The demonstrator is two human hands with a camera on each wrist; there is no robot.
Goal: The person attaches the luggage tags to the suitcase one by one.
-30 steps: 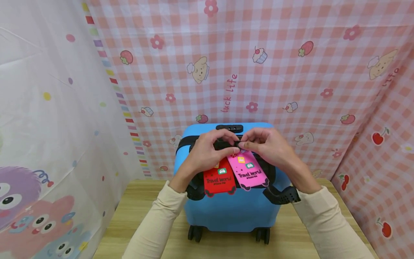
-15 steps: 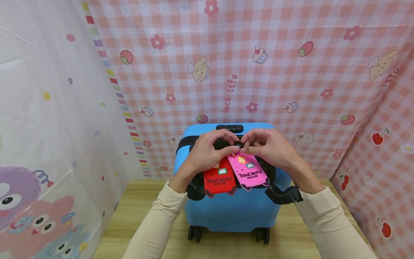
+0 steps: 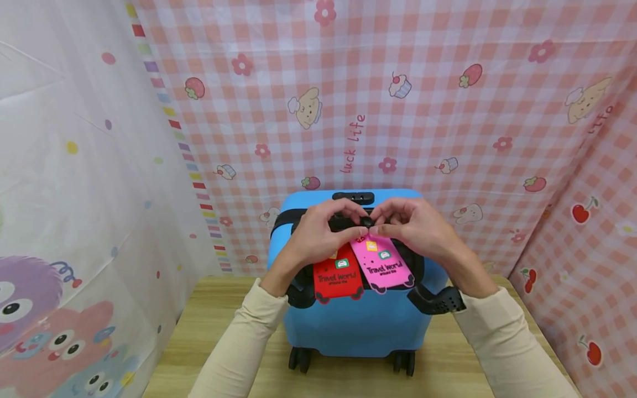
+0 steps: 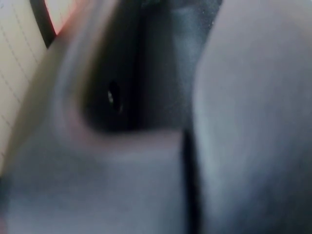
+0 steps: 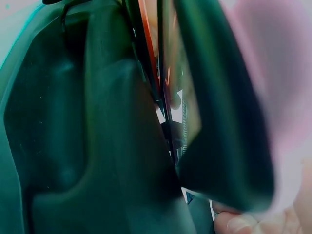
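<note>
In the head view, my left hand point(image 3: 320, 232) and right hand point(image 3: 420, 226) meet over the handle area of a small blue suitcase point(image 3: 358, 326). Between their fingertips is the small black strap point(image 3: 367, 221) at the top of a pink luggage tag point(image 3: 388, 268), and both hands pinch it. A red luggage tag point(image 3: 338, 279) hangs to the left, its top hidden behind my left hand. Fingertips of the right hand show low in the right wrist view, beside a blurred black handle point(image 5: 229, 146). Blurred dark surfaces fill the left wrist view.
The suitcase stands on a wooden tabletop point(image 3: 214, 320), with black wheels point(image 3: 301, 358) at its near end. A black combination lock point(image 3: 353, 197) sits at its far edge. Patterned cloths hang behind and at both sides.
My right hand has shifted very slightly to the right, and more of the black strap shows between the fingertips. The left hand and the red luggage tag have barely moved.
</note>
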